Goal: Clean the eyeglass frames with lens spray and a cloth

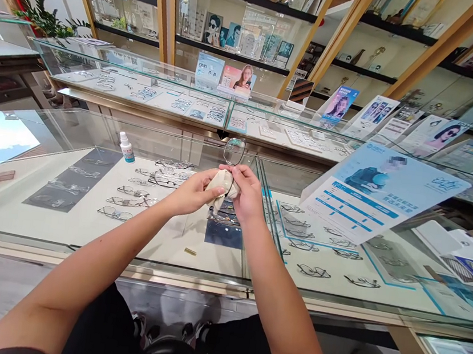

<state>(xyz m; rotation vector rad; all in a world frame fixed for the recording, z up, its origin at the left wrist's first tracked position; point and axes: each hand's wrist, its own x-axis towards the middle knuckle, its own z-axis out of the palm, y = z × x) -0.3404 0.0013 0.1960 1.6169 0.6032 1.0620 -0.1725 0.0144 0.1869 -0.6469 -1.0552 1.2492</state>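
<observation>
Above the glass counter, my two hands meet around a pair of eyeglasses (pixel 234 150), with one lens standing up beyond my fingers. My left hand (pixel 195 191) is closed on a crumpled cream cleaning cloth (pixel 220 187), pressed against the glasses. Pinched in my right hand (pixel 247 190) is the frame of the glasses, next to the cloth. My fingers and the cloth hide the other lens. A small white spray bottle (pixel 127 148) with a blue-green base stands upright on the counter, to the left of my hands.
The glass display counter (pixel 94 246) holds rows of eyeglasses under its top. A large blue and white sign (pixel 381 189) stands on the right. White and blue boxes (pixel 464 251) lie beyond it. Another display case (pixel 150 103) and shelves stand behind.
</observation>
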